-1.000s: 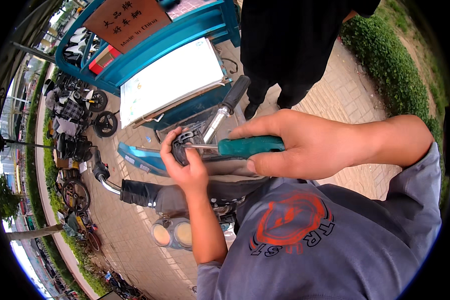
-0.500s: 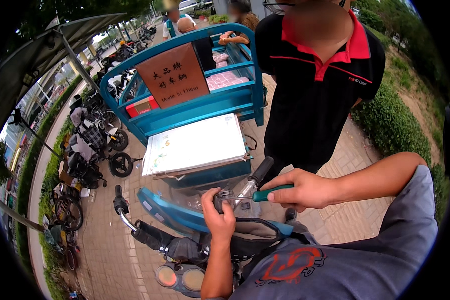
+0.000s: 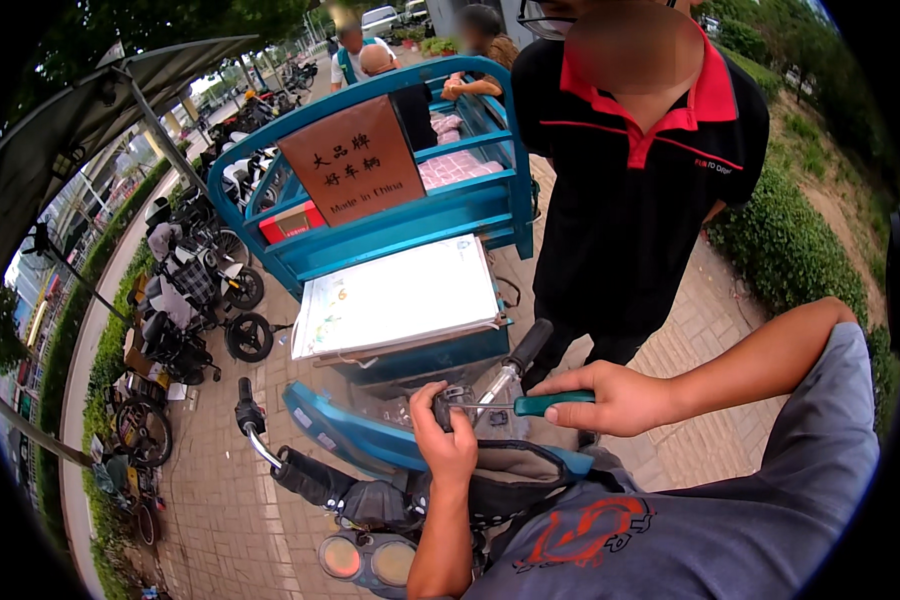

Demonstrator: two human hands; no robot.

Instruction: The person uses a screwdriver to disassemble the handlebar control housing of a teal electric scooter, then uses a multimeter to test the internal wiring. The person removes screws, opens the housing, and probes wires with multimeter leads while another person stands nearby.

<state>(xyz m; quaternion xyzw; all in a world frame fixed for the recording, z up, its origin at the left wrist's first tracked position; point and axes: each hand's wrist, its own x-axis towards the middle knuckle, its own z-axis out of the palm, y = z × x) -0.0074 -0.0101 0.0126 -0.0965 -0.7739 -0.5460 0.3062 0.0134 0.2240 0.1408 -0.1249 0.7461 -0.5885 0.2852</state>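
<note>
Two hands meet at the lower centre of the frame over the handlebar of a scooter. The right hand (image 3: pixel 620 398) has its fingers wrapped around the teal handle of a screwdriver (image 3: pixel 530 404), whose thin metal shaft runs leftward to a small dark fitting (image 3: pixel 454 398) on the bar. The left hand (image 3: pixel 446 448) comes up from the lower edge and closes its fingers about that fitting, thumb on the near side, so that the screwdriver's tip touches or enters the part just beside the thumb; the exact contact is too small to tell.

The handlebar (image 3: pixel 510 370) slants up to the right and ends in a black grip, while its other end, with a black grip too, lies at lower left. Below the hands sit the scooter's blue front panel (image 3: pixel 350 435) and two round lamps (image 3: pixel 370 560) near the bottom edge.

Just beyond, at mid-frame, stands a blue cargo tricycle (image 3: pixel 410 230) with a white board (image 3: pixel 395 295) lying flat on it and a brown sign (image 3: pixel 352 172) standing upright behind. A person in a black shirt with red collar (image 3: pixel 640 180) stands at upper right, beside a green hedge (image 3: pixel 790 250). Parked bikes (image 3: pixel 185 310) line the paved walk at left.
</note>
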